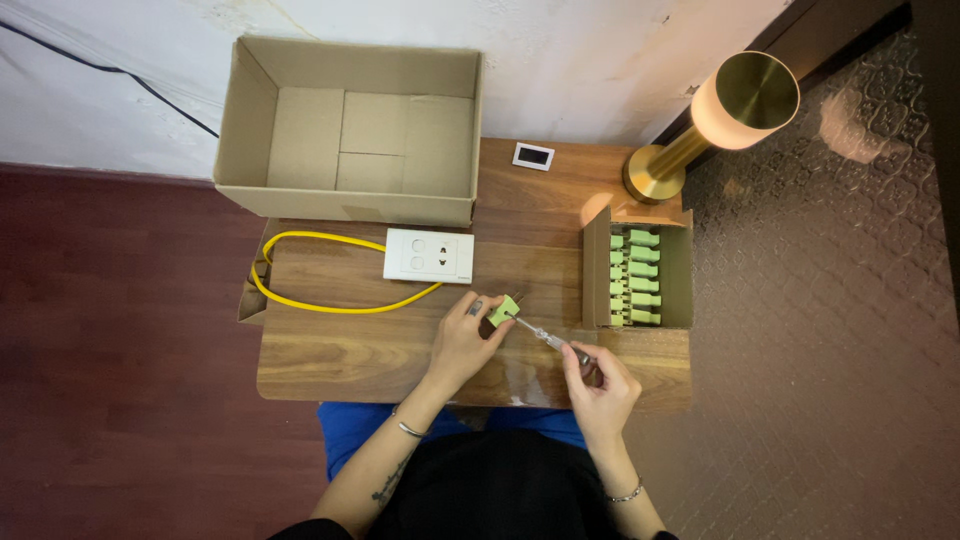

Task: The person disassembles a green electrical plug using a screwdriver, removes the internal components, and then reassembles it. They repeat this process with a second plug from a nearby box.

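**Screwdriver on green plug**

Left hand point(462, 338) pinches 1 green plug point(503, 309) near table point(330, 350) centre; right hand point(598, 385) grips a screwdriver point(548, 338), tip on it. Small box point(676, 280) at right holds about 6 more; the far big box point(350, 130) is empty.

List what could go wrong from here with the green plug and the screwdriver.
1. The screwdriver tip could slip off the small green plug towards the left hand pinching it.
2. The plug is held off the table, so it may twist under pressure from the right hand.
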